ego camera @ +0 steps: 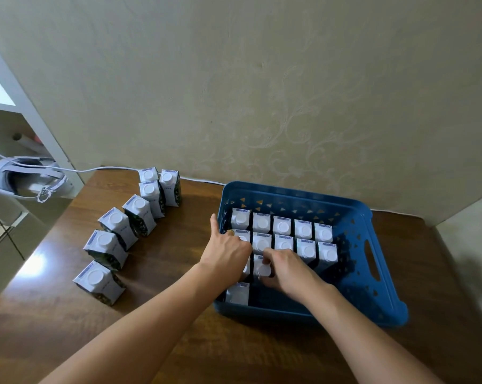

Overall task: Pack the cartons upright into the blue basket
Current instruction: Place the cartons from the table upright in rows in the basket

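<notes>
The blue basket (384,273) stands on the wooden table at the right, with several white-capped cartons (303,230) upright in rows along its far and left sides. My right hand (285,268) is inside the basket, fingers curled round the top of one upright carton (263,270) in the third row. My left hand (224,249) lies over the basket's left rim and the cartons there, thumb pointing up; its fingers are hidden. Another carton (238,293) stands at the near left corner. Several more cartons (115,225) stand in a line on the table to the left.
A white headset (23,180) with a white cable (101,169) lies at the table's far left corner. The wall runs right behind the basket. Bare wood table (165,253) lies between the carton line and the basket.
</notes>
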